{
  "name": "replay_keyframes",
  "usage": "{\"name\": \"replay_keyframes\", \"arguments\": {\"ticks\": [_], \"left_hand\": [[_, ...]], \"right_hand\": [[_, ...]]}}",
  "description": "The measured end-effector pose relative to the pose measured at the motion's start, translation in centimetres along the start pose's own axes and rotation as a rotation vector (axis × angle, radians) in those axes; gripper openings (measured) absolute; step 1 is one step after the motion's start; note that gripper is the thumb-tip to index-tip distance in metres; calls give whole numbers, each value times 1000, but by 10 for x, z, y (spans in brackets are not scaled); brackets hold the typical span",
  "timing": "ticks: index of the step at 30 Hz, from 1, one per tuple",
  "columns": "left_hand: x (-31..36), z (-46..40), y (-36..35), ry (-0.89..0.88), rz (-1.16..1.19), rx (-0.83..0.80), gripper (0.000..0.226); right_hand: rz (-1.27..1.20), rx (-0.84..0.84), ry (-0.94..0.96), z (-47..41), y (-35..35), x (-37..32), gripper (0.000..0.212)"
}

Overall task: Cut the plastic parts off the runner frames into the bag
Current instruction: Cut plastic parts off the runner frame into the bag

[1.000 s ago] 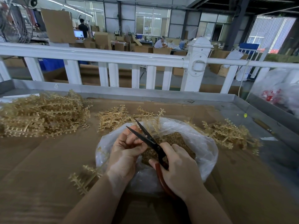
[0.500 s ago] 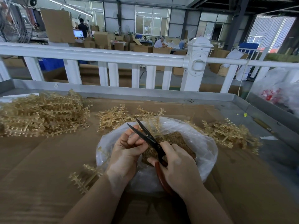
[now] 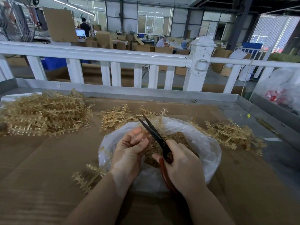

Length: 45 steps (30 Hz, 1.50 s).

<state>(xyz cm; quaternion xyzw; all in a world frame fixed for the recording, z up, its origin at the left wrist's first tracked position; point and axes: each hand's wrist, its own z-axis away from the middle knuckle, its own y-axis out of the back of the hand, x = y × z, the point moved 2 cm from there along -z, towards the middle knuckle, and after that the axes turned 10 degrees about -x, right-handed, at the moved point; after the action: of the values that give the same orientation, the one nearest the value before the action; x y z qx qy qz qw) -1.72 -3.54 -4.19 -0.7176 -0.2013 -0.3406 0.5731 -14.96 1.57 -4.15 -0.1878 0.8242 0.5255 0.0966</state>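
Note:
A clear plastic bag (image 3: pixel 206 143) lies open on the cardboard, with a heap of small tan cut parts (image 3: pixel 178 137) inside. My left hand (image 3: pixel 128 151) grips a translucent tan runner frame (image 3: pixel 90 176) over the bag; the frame runs from my fingers back under my wrist. My right hand (image 3: pixel 181 166) holds black scissors (image 3: pixel 152 130) by their red-brown handles. The blades are parted and point up and away, just right of my left fingers.
A big pile of tan runner frames (image 3: pixel 42 114) lies at the far left, a smaller one (image 3: pixel 116 117) behind the bag, another (image 3: pixel 230 132) to the right. The cardboard sits in a grey metal tray (image 3: pixel 162 93). A white railing (image 3: pixel 113 54) stands beyond.
The scissor blades have closed a little. My left hand's fingers have shifted slightly on the frame. Both hands stay over the bag.

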Motion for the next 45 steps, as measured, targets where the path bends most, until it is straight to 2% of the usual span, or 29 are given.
{"name": "replay_keyframes", "arguments": {"ticks": [10, 28, 36, 45], "left_hand": [[0, -3, 2, -34, 78, 42, 38], [-1, -2, 5, -77, 18, -80, 36], [1, 1, 2, -21, 64, -4, 20], [1, -1, 1, 22, -18, 103, 18]], "right_hand": [[-49, 49, -54, 0, 4, 2, 38], [-32, 34, -44, 1, 3, 1, 34], [-12, 25, -37, 2, 1, 1, 32], [58, -38, -6, 4, 0, -1, 40]]}}
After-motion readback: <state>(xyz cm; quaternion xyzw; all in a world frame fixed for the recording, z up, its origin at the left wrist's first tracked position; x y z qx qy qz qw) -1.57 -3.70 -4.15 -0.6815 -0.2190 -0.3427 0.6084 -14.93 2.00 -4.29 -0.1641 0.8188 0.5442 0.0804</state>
